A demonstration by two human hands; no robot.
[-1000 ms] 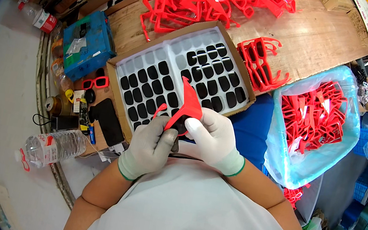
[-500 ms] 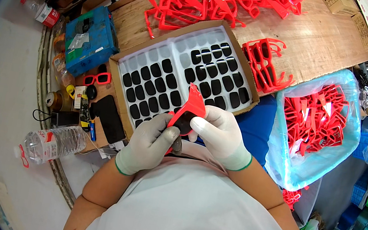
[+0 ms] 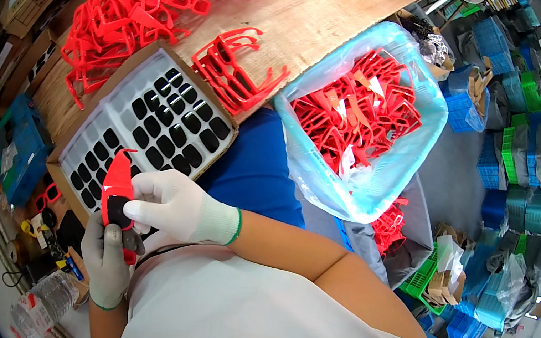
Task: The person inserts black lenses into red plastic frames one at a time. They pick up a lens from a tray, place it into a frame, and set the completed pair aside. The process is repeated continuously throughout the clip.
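Observation:
A pair of red sunglasses (image 3: 118, 175) is held in front of my body, with a dark lens (image 3: 118, 212) showing in its front. My left hand (image 3: 103, 263), in a pale glove with grey fingertips, is closed round its lower end. My right hand (image 3: 180, 207), in a white glove, pinches the sunglasses from the right, its thumb lying against the dark lens. Just beyond them lies an open cardboard box (image 3: 215, 152) with a white moulded tray (image 3: 122, 115) holding rows of black lenses (image 3: 166, 145). The fingers partly hide the far side of the sunglasses.
Red frames are heaped (image 3: 136, 8) on the wooden table (image 3: 307, 2). A few folded sunglasses (image 3: 232, 79) lie right of the box. At the table's right stands a blue-lined basket (image 3: 429, 128) of red frames. A blue box (image 3: 22, 143) and clear bottle (image 3: 48, 303) are at left.
The view has swung to the right, so box, table and basket appear farther left. Both hands still hold the red sunglasses, with the right thumb now on the lens face.

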